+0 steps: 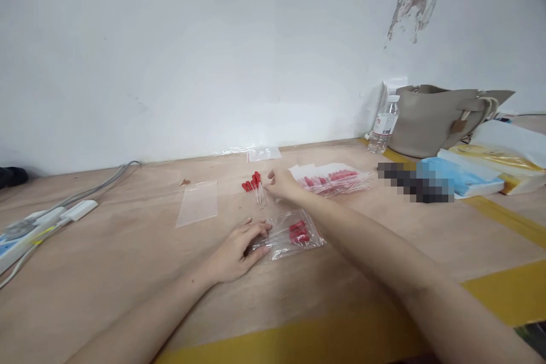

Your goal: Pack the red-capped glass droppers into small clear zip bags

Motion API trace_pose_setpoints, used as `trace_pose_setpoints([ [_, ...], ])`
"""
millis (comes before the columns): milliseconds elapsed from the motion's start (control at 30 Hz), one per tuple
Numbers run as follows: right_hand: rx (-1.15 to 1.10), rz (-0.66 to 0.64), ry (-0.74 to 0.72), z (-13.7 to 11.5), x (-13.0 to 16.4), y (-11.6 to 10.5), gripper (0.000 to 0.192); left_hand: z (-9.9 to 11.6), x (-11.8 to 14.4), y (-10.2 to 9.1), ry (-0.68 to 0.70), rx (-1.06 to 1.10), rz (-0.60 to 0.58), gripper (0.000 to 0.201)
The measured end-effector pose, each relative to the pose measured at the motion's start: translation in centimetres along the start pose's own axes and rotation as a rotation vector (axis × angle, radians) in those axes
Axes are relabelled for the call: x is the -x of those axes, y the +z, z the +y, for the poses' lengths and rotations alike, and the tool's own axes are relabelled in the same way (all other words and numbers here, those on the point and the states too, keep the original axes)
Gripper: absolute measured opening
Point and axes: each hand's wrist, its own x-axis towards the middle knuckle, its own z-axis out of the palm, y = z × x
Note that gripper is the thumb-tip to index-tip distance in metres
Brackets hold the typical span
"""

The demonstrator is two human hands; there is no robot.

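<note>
Several thin white sticks with red heads (pixel 255 183) lie in a small fanned bunch on the table. My right hand (pixel 282 183) is just to their right, its finger and thumb bent and slightly apart, with nothing visible between them. A clear plastic bag (pixel 279 247) lies nearer to me, with red-headed pieces (pixel 299 232) showing at its right end. My left hand (pixel 239 247) rests at the bag's left end, fingers and thumb spread over its edge. Beyond my right wrist, a pile of filled bags (pixel 335 179) with red contents is partly hidden by the arm.
A flat clear bag (pixel 197 205) lies left of the sticks, another (pixel 264 153) by the wall. A power strip (pixel 32 230) with cables is at far left. On the right stand a water bottle (pixel 384 125), a grey handbag (pixel 426 122) and a blue packet (pixel 463 176). Yellow tape (pixel 507 290) edges the table.
</note>
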Motion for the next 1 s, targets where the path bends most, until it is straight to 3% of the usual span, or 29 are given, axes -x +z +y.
trace_pose_setpoints([
  [100,-0.013,-0.048,0.076,-0.9,-2.3,2.1,0.037,0.0,0.0,0.0,0.006,0.016,0.005,0.011],
  [300,-0.111,-0.141,0.132,-1.4,-3.8,3.2,0.019,-0.1,0.1,0.1,0.006,0.035,0.018,0.014],
  [500,-0.325,-0.148,0.140,-0.9,-2.4,0.7,0.047,-0.1,0.1,0.0,0.020,-0.009,-0.001,0.030],
  [700,-0.646,-0.199,0.098,2.8,2.4,-3.5,0.066,-0.2,0.1,0.1,0.041,-0.010,0.020,0.032],
  [833,-0.751,-0.086,0.078,5.9,6.4,-4.7,0.062,-0.3,0.1,0.2,0.041,-0.021,0.018,0.033],
  [1000,-0.867,0.205,0.172,8.4,8.9,-4.1,0.061,-0.6,0.1,0.3,0.028,-0.028,0.007,0.034],
])
